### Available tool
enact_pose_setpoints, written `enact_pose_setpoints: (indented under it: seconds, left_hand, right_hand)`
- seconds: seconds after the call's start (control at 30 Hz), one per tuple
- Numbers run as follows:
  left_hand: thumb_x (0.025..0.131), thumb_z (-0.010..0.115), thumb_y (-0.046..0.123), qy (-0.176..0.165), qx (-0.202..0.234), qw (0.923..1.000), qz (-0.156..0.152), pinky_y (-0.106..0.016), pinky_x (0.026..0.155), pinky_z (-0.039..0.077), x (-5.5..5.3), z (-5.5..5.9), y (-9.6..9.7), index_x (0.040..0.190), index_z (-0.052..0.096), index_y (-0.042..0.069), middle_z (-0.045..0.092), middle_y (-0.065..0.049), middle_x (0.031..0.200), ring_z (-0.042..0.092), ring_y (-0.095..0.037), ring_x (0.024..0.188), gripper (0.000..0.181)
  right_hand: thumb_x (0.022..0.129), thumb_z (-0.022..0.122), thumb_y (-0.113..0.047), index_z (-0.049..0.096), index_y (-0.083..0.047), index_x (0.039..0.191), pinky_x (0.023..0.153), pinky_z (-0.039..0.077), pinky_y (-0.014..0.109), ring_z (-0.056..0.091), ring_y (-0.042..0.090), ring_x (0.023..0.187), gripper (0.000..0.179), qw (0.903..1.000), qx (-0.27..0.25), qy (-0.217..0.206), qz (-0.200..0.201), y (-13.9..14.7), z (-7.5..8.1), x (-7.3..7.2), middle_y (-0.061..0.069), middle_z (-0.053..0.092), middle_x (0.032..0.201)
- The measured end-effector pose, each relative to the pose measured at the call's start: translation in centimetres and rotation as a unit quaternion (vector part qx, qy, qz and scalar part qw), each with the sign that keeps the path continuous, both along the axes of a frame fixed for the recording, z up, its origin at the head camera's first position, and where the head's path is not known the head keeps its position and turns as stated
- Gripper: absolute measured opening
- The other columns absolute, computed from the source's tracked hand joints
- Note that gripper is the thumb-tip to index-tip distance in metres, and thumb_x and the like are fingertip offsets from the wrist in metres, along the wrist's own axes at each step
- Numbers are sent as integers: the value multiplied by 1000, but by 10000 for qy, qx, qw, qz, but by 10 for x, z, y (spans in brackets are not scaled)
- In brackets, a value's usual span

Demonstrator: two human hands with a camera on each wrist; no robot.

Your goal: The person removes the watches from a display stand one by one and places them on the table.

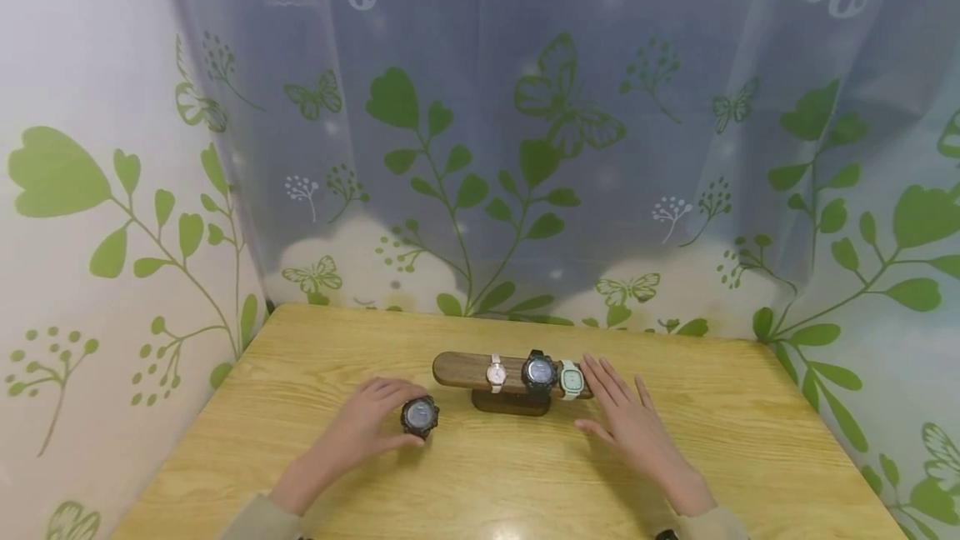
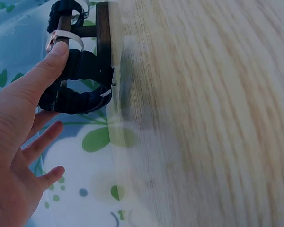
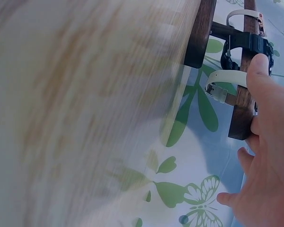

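Observation:
My left hand (image 1: 372,421) pinches a black digital watch (image 1: 420,415) between thumb and fingers, left of a wooden watch stand (image 1: 461,369). In the left wrist view the black watch's strap (image 2: 85,66) forms a closed loop beside the thumb. Three watches sit around the stand's bar: a small white-strapped watch (image 1: 496,374), a larger black watch (image 1: 539,372) and a mint-green square watch (image 1: 572,380). My right hand (image 1: 633,423) lies at the bar's right end with fingers extended. Its thumb (image 3: 259,66) overlaps the bar in the right wrist view.
The stand's base (image 1: 510,403) rests on a light wood table (image 1: 480,473). A curtain (image 1: 465,148) with green leaves and butterflies hangs behind the table's back edge and along both sides.

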State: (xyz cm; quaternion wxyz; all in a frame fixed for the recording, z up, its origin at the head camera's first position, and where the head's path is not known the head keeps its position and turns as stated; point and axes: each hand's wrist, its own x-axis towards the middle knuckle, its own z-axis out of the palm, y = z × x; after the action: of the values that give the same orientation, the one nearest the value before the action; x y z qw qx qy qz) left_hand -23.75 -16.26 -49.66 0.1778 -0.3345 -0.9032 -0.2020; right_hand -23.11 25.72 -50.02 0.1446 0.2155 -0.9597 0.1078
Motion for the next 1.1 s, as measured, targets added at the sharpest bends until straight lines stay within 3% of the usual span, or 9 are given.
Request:
enact_pose_setpoints:
  seconds: [0.3, 0.53, 0.77, 1.1]
  left_hand:
    - [71, 87, 47, -281, -95, 9995, -67, -60, 108, 43, 3, 2, 11, 131, 67, 18, 69, -4, 128, 60, -30, 123, 69]
    - [71, 87, 47, -242, -55, 9995, -197, -59, 108, 44, 1, -1, 17, 130, 67, 16, 70, -4, 126, 61, -29, 120, 69]
    - [70, 87, 48, 9, -40, 9993, -369, -58, 106, 46, 0, -4, 27, 127, 69, 15, 71, 0, 122, 64, -25, 115, 68]
    - [73, 87, 46, -179, -135, 9988, -429, -59, 108, 44, 2, -1, 40, 128, 68, 16, 71, -1, 125, 63, -25, 117, 66]
  right_hand:
    - [95, 68, -43, 21, -13, 163, 117, 18, 72, 24, 35, 152, 88, 10000, 14, -1, 8, 0, 0, 0, 6, 18, 169]
    - [95, 68, -43, 20, -14, 163, 117, 17, 72, 21, 34, 153, 88, 10000, -1, -53, -1, 0, 1, 0, 5, 17, 169]
    - [94, 70, -42, 21, -14, 163, 114, 23, 74, 28, 37, 150, 89, 9998, -4, 187, 74, 1, 0, 0, 7, 21, 168]
    - [94, 71, -40, 25, -11, 162, 116, 19, 72, 25, 36, 151, 87, 9999, -21, 131, 47, 1, -1, 0, 6, 20, 169]
